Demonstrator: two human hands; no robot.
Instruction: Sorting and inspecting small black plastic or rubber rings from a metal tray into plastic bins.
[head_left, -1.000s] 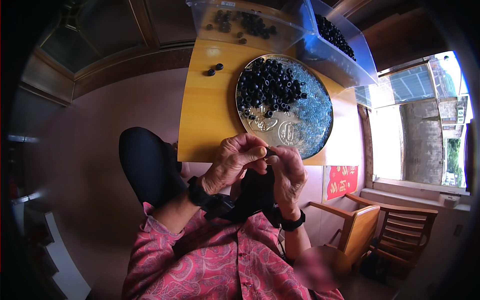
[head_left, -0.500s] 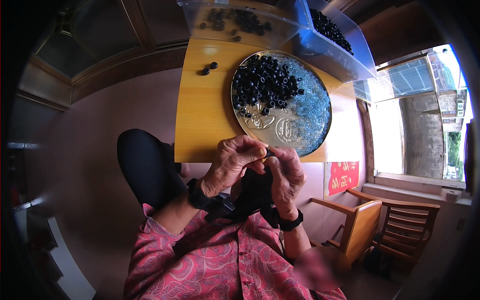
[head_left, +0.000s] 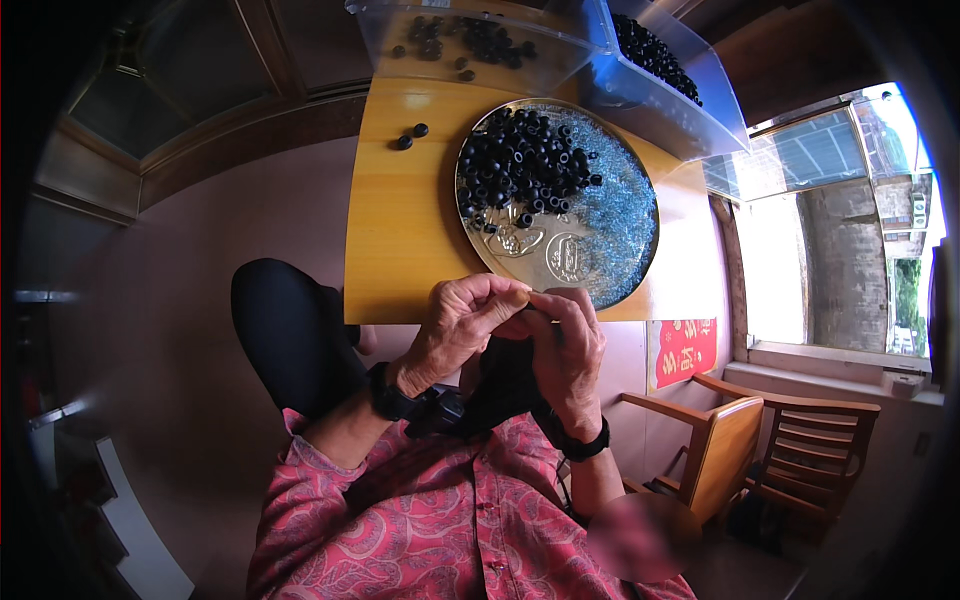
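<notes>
My left hand [head_left: 462, 325] and my right hand [head_left: 570, 345] meet at the fingertips over the table's near edge, both closed in a pinch. The small black piece between them is now mostly hidden by the fingers; it showed there half a second ago. Just beyond lies a round metal tray [head_left: 545, 262] with embossed marks. On its left part is a heap of hollow black pieces [head_left: 515, 165], like small caps or beads. Tiny clear bluish beads [head_left: 615, 220] cover its right side.
The wooden table [head_left: 400, 220] carries two loose black pieces [head_left: 405, 142] left of the tray. Behind stand a clear plastic bin [head_left: 480, 60] and a bluish bin [head_left: 660, 110], both with black pieces. A wooden chair [head_left: 730, 440] is at the right, below a window.
My right fingers have shifted and closed over the black piece, which was visible between my fingertips before. The view has moved slightly, so tray and table appear a little further left.
</notes>
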